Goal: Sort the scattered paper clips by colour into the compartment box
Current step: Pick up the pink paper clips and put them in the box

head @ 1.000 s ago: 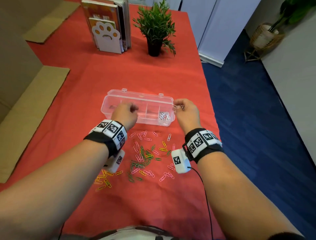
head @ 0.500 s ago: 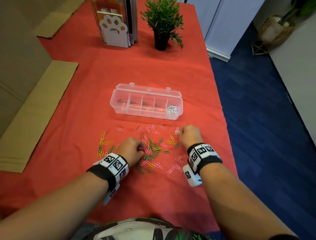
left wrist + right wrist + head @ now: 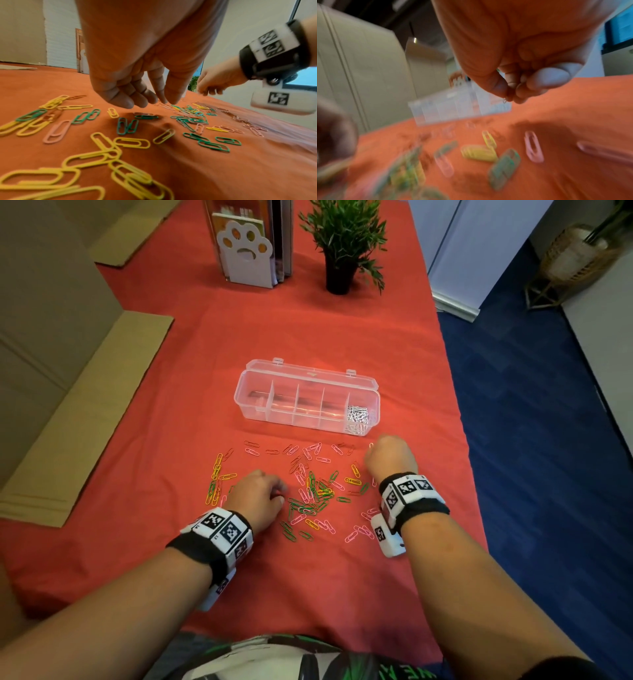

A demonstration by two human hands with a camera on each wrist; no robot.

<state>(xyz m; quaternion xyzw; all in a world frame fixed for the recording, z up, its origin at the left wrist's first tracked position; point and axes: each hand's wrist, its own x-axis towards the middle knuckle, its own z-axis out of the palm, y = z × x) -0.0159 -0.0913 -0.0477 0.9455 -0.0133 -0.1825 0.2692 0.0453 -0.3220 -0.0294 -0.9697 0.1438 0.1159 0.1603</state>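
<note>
A clear compartment box (image 3: 260,405) lies open on the red cloth, with white clips (image 3: 358,419) in its rightmost compartment. Pink, green, yellow and red clips (image 3: 310,491) lie scattered in front of it. My left hand (image 3: 274,496) hovers low over the left part of the scatter. In the left wrist view its fingers (image 3: 120,101) hang loosely curled and hold nothing. My right hand (image 3: 371,453) is at the scatter's right edge, just before the box. The blurred right wrist view shows its thumb and fingertip (image 3: 510,97) pinching a small pale clip (image 3: 504,100).
A paw-shaped bookend with books (image 3: 245,251) and a potted plant (image 3: 342,241) stand at the far end of the table. Cardboard (image 3: 85,412) lies along the left side. The table's right edge (image 3: 459,419) drops to blue carpet.
Both hands drew back from the box to the scattered clips a second ago. In the last half second they have barely moved.
</note>
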